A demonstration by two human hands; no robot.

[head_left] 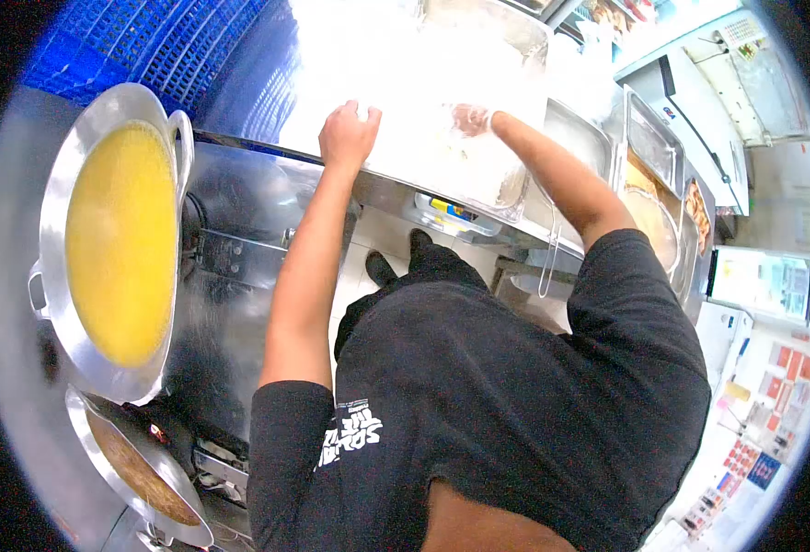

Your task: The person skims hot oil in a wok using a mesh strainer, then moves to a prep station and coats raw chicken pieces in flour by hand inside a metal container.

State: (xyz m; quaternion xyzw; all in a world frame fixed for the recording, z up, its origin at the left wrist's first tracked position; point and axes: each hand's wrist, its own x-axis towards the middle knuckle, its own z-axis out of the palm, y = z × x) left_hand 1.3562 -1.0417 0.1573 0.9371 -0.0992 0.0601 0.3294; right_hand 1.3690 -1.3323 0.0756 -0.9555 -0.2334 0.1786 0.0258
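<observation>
My left hand (348, 135) rests over the glaring metal counter near its front edge, fingers curled in. A patch of white shows between thumb and forefinger, too washed out to identify. Further right, my right hand (471, 120) reaches down into a metal tray (515, 198) that holds a white powdery material. White coating and glare blur its fingers, so whether they grip anything is hidden.
To the left stands a large wok (55, 221) of foamy yellow oil, and below it a second pan (87, 414) with brown liquid. Blue plastic crates (175, 55) sit at upper left. Right of the tray are another metal tray (575, 133) and a wire-handled strainer (549, 262).
</observation>
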